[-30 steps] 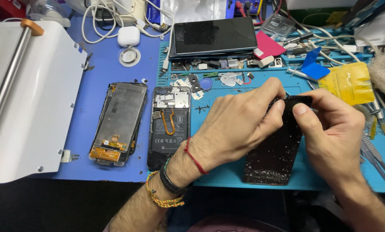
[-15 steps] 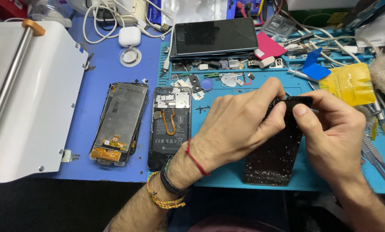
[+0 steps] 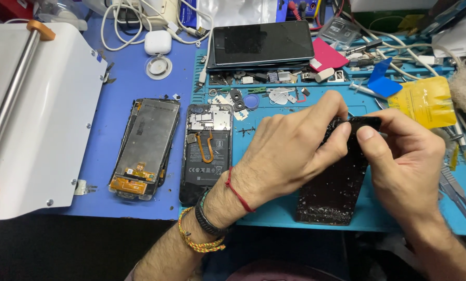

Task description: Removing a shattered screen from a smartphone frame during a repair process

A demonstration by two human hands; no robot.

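Teal repair mat (image 3: 274, 213), both hands, left hand (image 3: 290, 151), right hand (image 3: 405, 161), pinching black panel (image 3: 332, 192) top edge, long axis running away from person

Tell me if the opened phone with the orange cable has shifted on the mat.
No. The opened phone lies where it did, straddling the teal mat's left edge.

glossy black glass panel (image 3: 333, 182), speckled; matt blue rubbery mat (image 3: 274, 211).

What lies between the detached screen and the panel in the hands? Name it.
In the head view, the opened phone lies between the detached screen and the black panel.
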